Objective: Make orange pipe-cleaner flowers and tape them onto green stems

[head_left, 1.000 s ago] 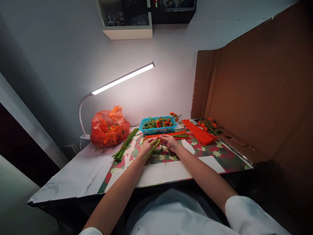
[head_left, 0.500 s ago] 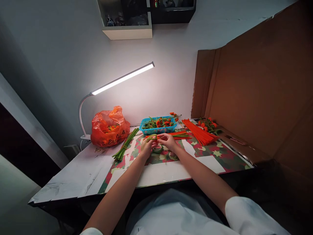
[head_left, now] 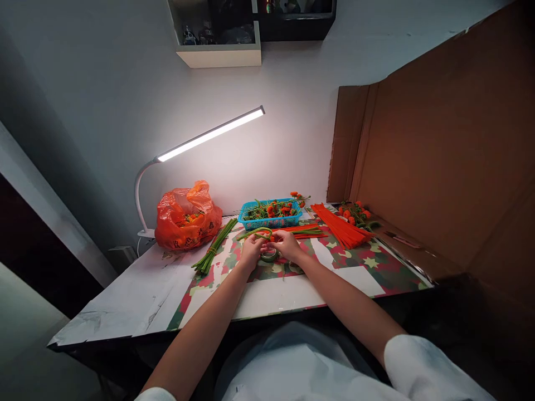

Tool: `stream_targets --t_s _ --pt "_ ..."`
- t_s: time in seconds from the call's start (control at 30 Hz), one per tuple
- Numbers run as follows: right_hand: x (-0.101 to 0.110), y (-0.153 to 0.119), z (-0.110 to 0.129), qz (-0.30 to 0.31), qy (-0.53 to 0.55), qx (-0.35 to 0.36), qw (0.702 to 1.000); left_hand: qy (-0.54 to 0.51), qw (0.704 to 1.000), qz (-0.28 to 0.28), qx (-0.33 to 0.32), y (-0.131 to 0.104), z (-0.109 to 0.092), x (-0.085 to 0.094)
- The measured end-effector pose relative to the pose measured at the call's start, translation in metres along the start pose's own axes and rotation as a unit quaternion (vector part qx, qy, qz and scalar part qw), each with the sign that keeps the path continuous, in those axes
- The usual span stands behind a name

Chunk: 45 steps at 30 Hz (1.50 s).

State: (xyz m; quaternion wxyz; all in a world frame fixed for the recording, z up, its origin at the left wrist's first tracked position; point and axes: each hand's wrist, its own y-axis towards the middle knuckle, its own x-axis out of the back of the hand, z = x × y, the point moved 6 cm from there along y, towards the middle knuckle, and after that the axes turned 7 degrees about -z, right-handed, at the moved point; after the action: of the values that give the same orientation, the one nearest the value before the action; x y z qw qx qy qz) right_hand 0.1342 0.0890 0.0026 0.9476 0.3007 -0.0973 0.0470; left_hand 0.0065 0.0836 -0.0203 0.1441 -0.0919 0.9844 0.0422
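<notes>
My left hand is closed around green pipe cleaners, which bend in a loop above its fingers. Close against it, my right hand pinches at a small orange piece between the two hands. Whether that piece is joined to the green stems is too small to tell. Below the fingertips a roll of green tape lies on the table, partly covered by the hands. Just beyond them, orange and green pipe cleaners lie in a row.
A tied bundle of green pipe cleaners and an orange plastic bag are on the left. Behind stands a blue basket of orange flowers. Orange pipe cleaners fan out rightward beside more flowers. A lamp hangs above; cardboard walls the right.
The green loop has risen and now shows more clearly above my left hand. My right hand has shifted slightly left, its fingers closer to the left ones.
</notes>
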Motion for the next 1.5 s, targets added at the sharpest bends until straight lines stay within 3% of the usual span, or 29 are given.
stream_targets --t_s 0.43,0.73,1.03,1.3,1.5 --pt "-0.001 -0.002 0.006 0.018 -0.029 0.043 0.999 -0.009 1.0 0.012 0.018 0.003 0.005 0.002" --pt "0.0 0.002 -0.004 -0.014 0.03 -0.013 0.999 0.002 1.0 -0.015 0.019 0.002 0.002 0.003" --pt "0.003 0.006 -0.01 -0.038 0.101 -0.069 0.992 0.066 0.997 0.025 -0.013 -0.005 -0.006 -0.006" --pt "-0.002 -0.001 0.005 -0.005 0.1 -0.042 0.994 0.032 0.999 0.019 0.025 -0.003 -0.001 -0.003" --pt "0.003 0.002 -0.005 -0.057 0.08 -0.071 0.993 0.045 0.999 0.013 0.025 -0.004 -0.003 -0.002"
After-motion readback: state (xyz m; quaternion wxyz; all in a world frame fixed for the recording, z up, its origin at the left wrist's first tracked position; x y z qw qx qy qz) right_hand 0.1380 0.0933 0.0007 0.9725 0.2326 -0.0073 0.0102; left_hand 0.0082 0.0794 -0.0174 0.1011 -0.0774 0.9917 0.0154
